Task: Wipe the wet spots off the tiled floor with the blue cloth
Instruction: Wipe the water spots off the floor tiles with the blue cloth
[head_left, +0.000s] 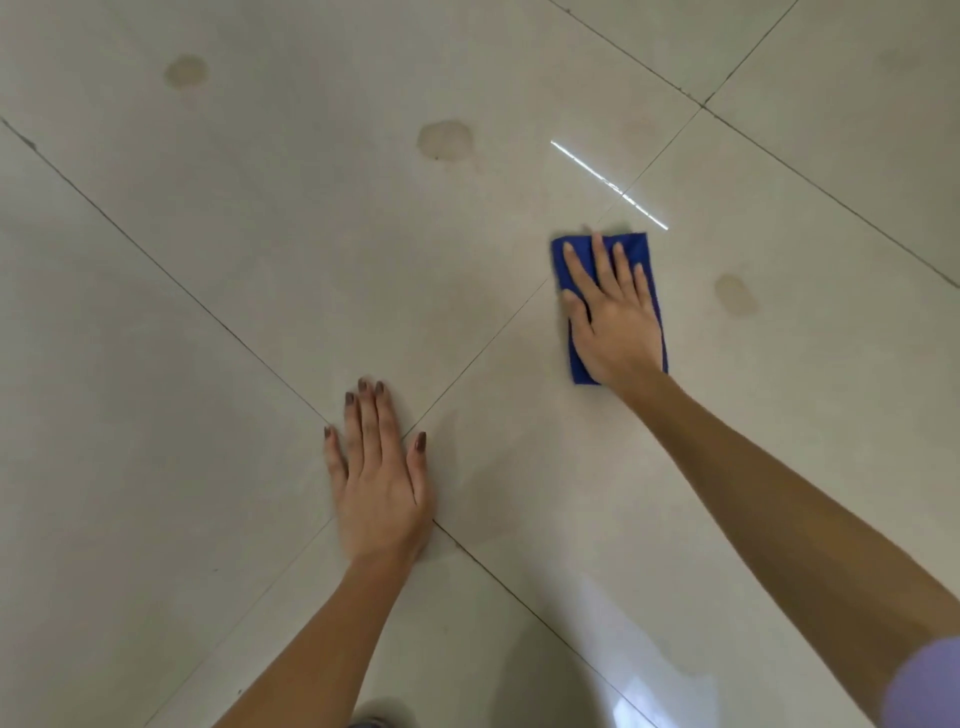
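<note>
A folded blue cloth (565, 260) lies flat on the pale tiled floor (208, 312) at centre right. My right hand (613, 312) presses down on it, palm flat and fingers spread, covering most of it. My left hand (379, 478) rests flat on the floor at lower centre, over a crossing of grout lines, holding nothing. One wet spot (733, 294) sits just right of the cloth. Another wet spot (445, 140) lies farther ahead at centre, and a third wet spot (186, 71) at the far upper left.
Dark grout lines (156, 265) run diagonally across the glossy tiles. A bright streak of reflected light (608, 183) lies just beyond the cloth, and a broad glare patch (639, 675) shows near the bottom edge.
</note>
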